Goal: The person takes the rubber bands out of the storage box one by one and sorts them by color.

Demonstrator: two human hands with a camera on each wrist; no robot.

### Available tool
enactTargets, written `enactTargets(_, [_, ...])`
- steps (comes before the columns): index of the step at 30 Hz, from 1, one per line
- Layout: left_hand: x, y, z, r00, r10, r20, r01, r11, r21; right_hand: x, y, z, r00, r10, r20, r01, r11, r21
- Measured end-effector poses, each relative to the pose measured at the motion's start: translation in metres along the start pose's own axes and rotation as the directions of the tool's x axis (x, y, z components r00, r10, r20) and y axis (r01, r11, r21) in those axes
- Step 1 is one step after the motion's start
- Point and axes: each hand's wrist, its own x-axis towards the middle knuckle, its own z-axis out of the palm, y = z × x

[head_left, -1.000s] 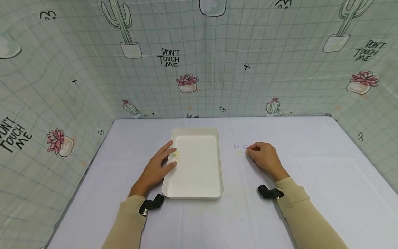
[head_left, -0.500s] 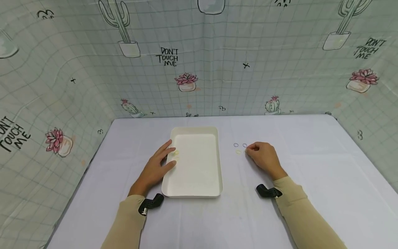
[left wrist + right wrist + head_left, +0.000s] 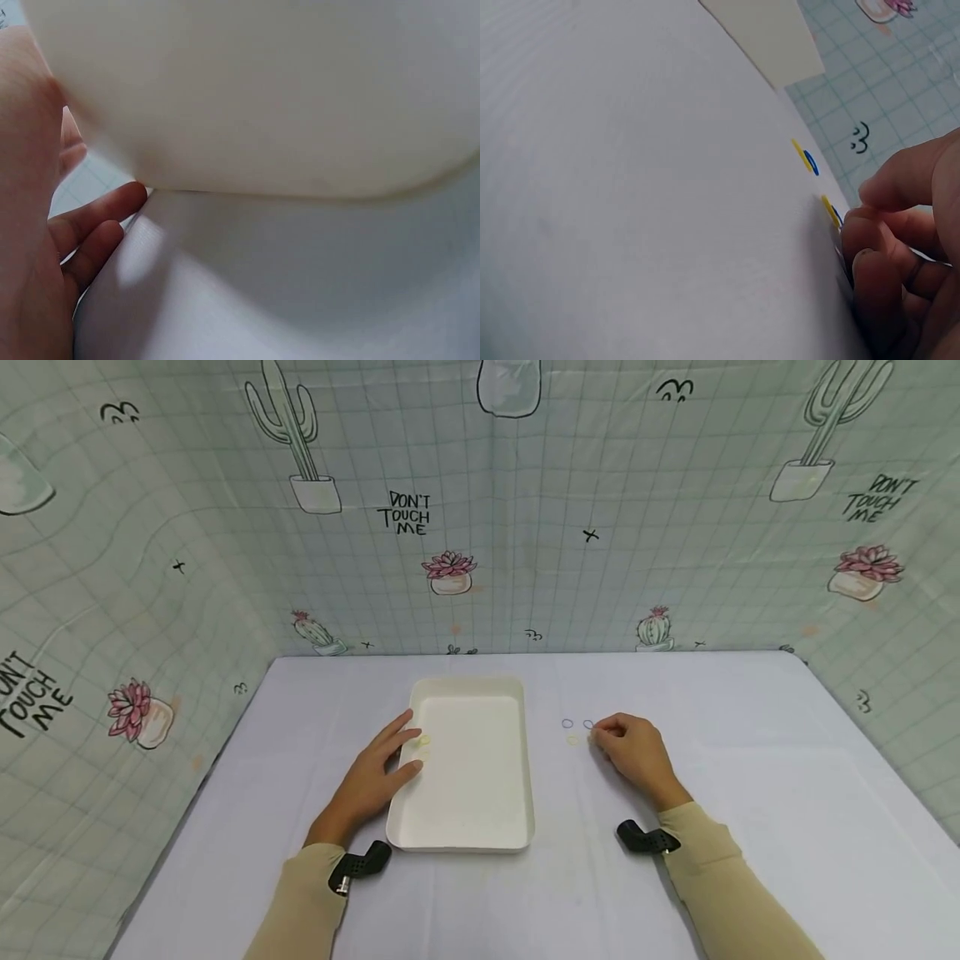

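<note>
I am resting my left hand [image 3: 372, 775] against the left rim of the white tray [image 3: 465, 827], fingers straight and relaxed, fingertips lying over the edge beside a small yellow ring [image 3: 424, 740] that is sitting inside the tray. My right hand [image 3: 630, 747] is lying on the white tablecloth [image 3: 750, 827] to the right of the tray, its fingers curling and thumb and forefinger pressing together at a small ring on the cloth; I cannot tell whether the ring is actually caught between them. Two blue rings [image 3: 567, 724] are lying just beyond my fingertips, with another yellow ring [image 3: 573, 740] right next to them. In the right wrist view the yellow and blue rings [image 3: 807, 159] are showing edge-on, lying flat on the cloth
</note>
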Motion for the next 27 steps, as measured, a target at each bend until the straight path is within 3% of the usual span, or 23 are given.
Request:
enactTargets(17, [-0.0042, 0.004, -0.0022, 1.0, 0.011, -0.004, -0.011, 1.0, 0.014, -0.0064, -0.004, 0.0005, 1.0, -0.025, -0.016, 0.026, 0.998, 0.051])
enactTargets(27, [-0.0027, 0.0042, -0.0004, 1.0, 0.003, 0.002, -0.003, 1.0, 0.009, -0.007, -0.0042, -0.0031, 0.998, 0.031, 0.061, -0.041, 0.986, 0.16])
